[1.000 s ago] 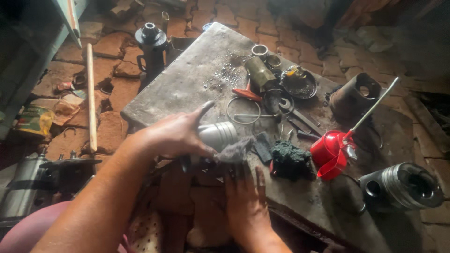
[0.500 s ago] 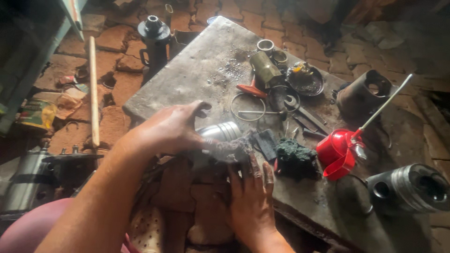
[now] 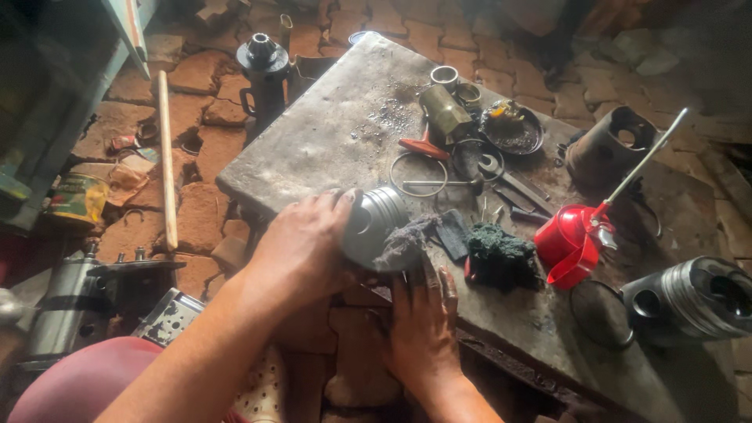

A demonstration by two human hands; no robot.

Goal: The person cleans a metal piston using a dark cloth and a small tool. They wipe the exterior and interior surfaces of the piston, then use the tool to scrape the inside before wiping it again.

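My left hand grips a grey metal piston lying on its side at the near edge of a worn metal worktable. My right hand sits just below it and presses a dirty grey rag against the piston's side. Most of the piston's left end is hidden by my left palm.
A dark green cloth, a red oil can with a long spout, a second piston, wire rings, a red-handled tool, a brass cylinder and a dish of parts lie on the table. Brick floor, a wooden stick and engine parts at left.
The view has shifted slightly. My right hand has moved the rag up along the piston while my left hand keeps its grip.
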